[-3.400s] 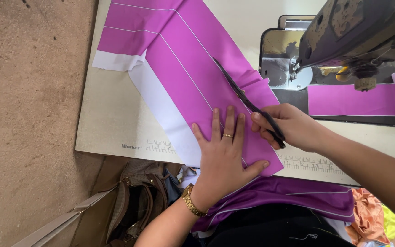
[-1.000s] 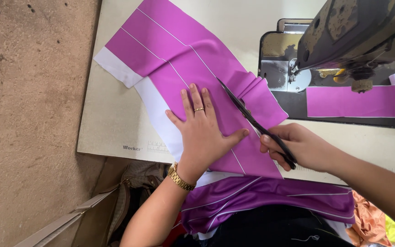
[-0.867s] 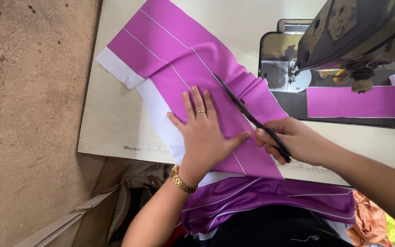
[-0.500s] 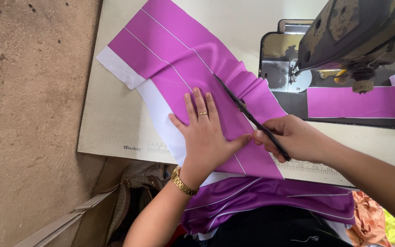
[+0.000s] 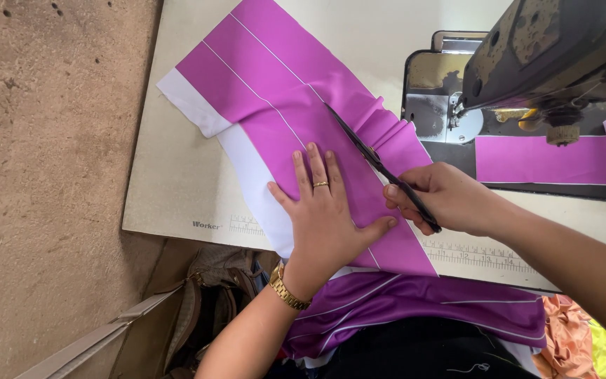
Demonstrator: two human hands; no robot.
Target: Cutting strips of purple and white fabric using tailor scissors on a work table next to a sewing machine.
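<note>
A purple cloth (image 5: 282,91) with thin white lines and a white edge lies across the cream sewing table (image 5: 170,182). My left hand (image 5: 320,217) presses flat on it near the table's front edge, fingers spread, a ring and a gold watch on it. My right hand (image 5: 447,196) grips black scissors (image 5: 366,151), whose blades point up and left along the cloth. More of the purple cloth (image 5: 415,305) hangs down into my lap.
A dark sewing machine (image 5: 548,56) stands at the right, with a purple strip (image 5: 548,158) under its head. A brown bag (image 5: 205,309) sits below the table edge. Brown floor (image 5: 43,175) lies at the left. Orange and yellow fabric (image 5: 573,340) lies at lower right.
The scissors have moved up along the cloth. My left hand has shifted slightly along the fabric and stays pressed flat. The cloth has slid a little toward the upper left.
</note>
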